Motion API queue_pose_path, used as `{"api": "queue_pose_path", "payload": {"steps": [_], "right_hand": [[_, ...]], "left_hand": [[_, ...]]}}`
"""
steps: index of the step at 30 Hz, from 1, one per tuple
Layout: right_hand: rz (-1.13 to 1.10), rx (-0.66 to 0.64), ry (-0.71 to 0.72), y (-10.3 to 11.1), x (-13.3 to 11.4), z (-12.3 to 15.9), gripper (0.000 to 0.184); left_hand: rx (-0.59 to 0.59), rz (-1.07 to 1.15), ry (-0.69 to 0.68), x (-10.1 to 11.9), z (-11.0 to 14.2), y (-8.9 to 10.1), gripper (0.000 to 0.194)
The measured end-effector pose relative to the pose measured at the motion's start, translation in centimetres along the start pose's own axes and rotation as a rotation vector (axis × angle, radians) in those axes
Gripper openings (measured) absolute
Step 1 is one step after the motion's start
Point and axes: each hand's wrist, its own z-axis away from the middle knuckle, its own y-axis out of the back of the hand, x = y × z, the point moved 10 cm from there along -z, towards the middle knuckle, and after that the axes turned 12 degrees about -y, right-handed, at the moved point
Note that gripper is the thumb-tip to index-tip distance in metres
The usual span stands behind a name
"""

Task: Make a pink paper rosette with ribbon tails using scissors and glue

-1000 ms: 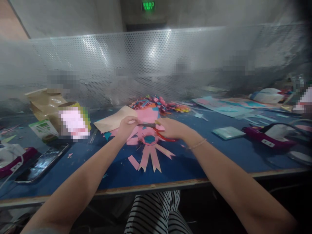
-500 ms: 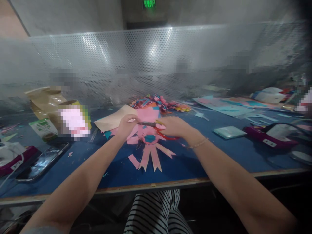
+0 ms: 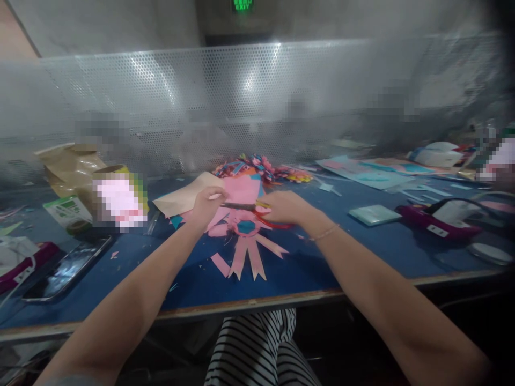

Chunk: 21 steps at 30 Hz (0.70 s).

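Observation:
My right hand [image 3: 284,207] is closed around the red and yellow handles of a pair of scissors [image 3: 241,206], whose dark blades point left. Facing the blade tips, my left hand [image 3: 210,202] is pinched shut on something small and pale that I cannot make out. Beneath and behind the hands lie a beige sheet [image 3: 187,194] and a pink sheet of paper [image 3: 243,187]. Just in front of the scissors rests a pink paper rosette [image 3: 247,228] with a blue centre and notched paper tails. A short pink strip [image 3: 221,264] lies beside the tails.
Behind the papers is a heap of coloured paper scraps [image 3: 257,167]. A phone [image 3: 68,268], a yellow tin [image 3: 139,193] and a brown bag [image 3: 68,166] occupy the left. On the right are a pale green pad [image 3: 374,215] and a purple tissue holder [image 3: 438,221].
The scissor blades look more closed and in line than before. Both hands stay nearly in place, and the whole view has shifted slightly.

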Motion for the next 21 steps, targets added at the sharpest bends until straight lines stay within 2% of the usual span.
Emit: {"api": "queue_pose_path", "payload": {"steps": [6, 14, 17, 21], "right_hand": [[-0.022, -0.014, -0.085, -0.8, 2.1, -0.8, 0.038], [-0.106, -0.067, -0.286, -2.9, 6.0, -1.2, 0.064], [-0.1, -0.042, -0.34, -3.4, 7.6, -1.6, 0.058], [-0.058, -0.04, -0.407, -4.6, 10.2, -1.9, 0.042]], "left_hand": [[0.009, 0.017, 0.018, 0.5, 0.0, 0.2, 0.013], [-0.087, 0.046, 0.187, -1.9, 0.9, -1.3, 0.015], [-0.133, -0.014, 0.231, -3.0, 1.0, -1.3, 0.016], [-0.25, -0.062, 0.255, -4.1, 1.4, -1.9, 0.007]]}}
